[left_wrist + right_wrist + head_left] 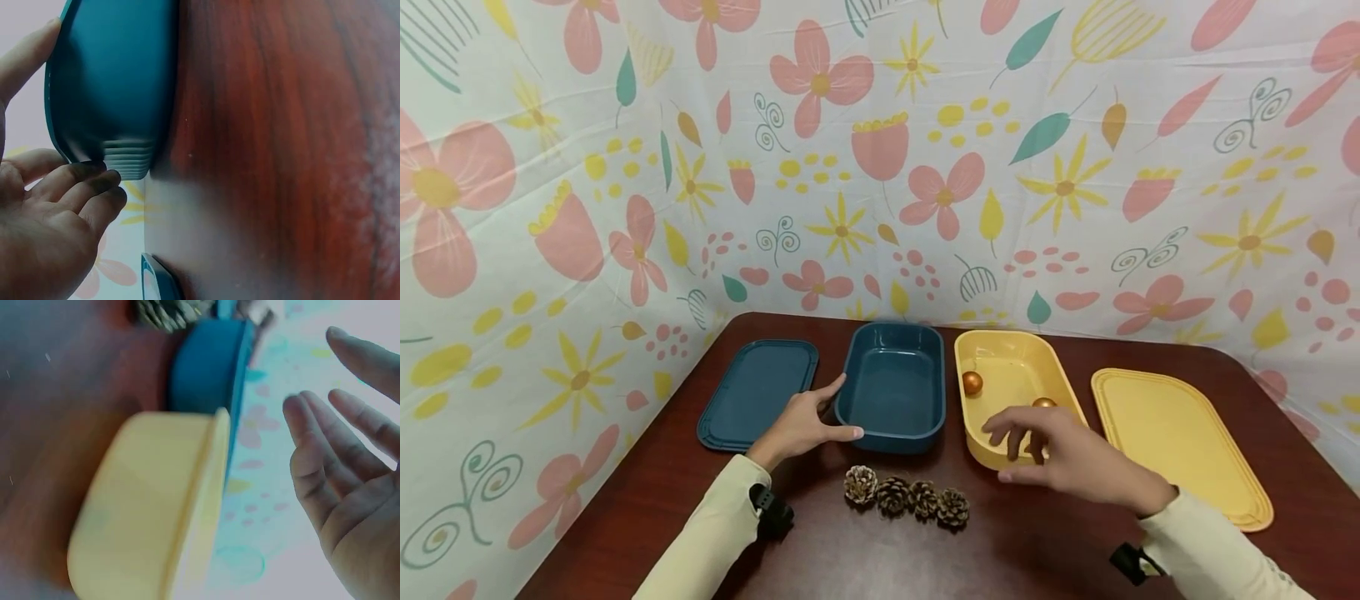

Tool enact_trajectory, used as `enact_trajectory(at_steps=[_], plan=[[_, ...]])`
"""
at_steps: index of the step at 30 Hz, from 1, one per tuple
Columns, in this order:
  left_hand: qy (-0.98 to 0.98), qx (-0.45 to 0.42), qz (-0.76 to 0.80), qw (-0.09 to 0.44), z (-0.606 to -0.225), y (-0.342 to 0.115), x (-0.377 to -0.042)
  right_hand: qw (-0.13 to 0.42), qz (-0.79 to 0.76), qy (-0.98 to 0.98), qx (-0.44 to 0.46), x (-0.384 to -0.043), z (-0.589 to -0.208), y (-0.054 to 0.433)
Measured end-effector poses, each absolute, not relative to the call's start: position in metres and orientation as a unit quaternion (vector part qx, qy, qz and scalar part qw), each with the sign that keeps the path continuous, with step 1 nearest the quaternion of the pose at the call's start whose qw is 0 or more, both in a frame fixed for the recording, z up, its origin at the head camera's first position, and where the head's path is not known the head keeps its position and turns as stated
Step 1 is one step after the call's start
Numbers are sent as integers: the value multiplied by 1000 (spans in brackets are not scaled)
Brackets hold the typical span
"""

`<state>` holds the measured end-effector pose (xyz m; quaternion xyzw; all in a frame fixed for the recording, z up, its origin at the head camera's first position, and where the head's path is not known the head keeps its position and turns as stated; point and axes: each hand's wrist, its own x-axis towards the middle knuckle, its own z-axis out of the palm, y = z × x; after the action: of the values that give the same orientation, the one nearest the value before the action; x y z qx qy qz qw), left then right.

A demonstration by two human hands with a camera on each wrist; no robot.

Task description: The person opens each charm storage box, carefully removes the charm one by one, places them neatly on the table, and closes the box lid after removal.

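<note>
My left hand (805, 423) holds the near left corner of an empty blue box (895, 383), thumb along its front and fingers at its left side. In the left wrist view, the fingers bend against the ribbed end of that box (119, 81), under the rim. My right hand (1067, 454) hovers above the near part of a yellow box (988, 454), fingers loosely bent and holding nothing. Inside the yellow box lie two shiny copper-coloured balls: one ball (972, 382) by the left wall, another ball (1043, 402) partly covered by the right hand.
Several pine cones (892, 496) stand in a row in front of the blue box. A blue lid (760, 392) lies left of the boxes, a yellow lid (1180, 442) on the right. A floral cloth (947, 108) hangs behind the dark wooden table (880, 567).
</note>
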<state>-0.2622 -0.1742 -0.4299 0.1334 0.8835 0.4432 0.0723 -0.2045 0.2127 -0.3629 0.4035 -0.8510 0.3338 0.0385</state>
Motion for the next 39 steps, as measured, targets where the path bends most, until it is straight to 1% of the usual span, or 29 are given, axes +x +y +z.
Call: enact_trajectory(at_steps=[5,8,11,14,16,20,23,25,26,29,33,36,39], plan=[[889,137,433,66,-429,-174,-262,122,310,-890,312,-210,-357,235],[890,150,427,58,-427,-173,-263,146,298,-910,249,-214,-361,249],[892,158,421,55,-421,-174,-262,133,298,-925,196,-216,-369,263],[900,151,406,40,-412,-175,-261,97,307,-932,166,-219,-381,273],[909,142,393,13,-403,-173,-261,83,309,-934,156,-221,-389,277],[915,129,378,-60,-382,-165,-264,57,332,-930,148,-225,-401,283],[904,147,393,-85,-369,-156,-268,33,349,-926,136,-228,-407,285],[892,173,410,-78,-363,-146,-274,14,359,-925,122,-230,-410,287],[886,189,418,-66,-360,-140,-277,8,364,-924,115,-231,-411,288],[872,235,428,-17,-353,-116,-290,-6,382,-918,102,-234,-414,289],[870,281,402,44,-343,-78,-312,-15,398,-911,105,-234,-417,289],[882,300,356,69,-339,-48,-328,-26,413,-904,108,-234,-418,290],[894,299,323,84,-338,-21,-342,-41,431,-895,105,-233,-418,290]])
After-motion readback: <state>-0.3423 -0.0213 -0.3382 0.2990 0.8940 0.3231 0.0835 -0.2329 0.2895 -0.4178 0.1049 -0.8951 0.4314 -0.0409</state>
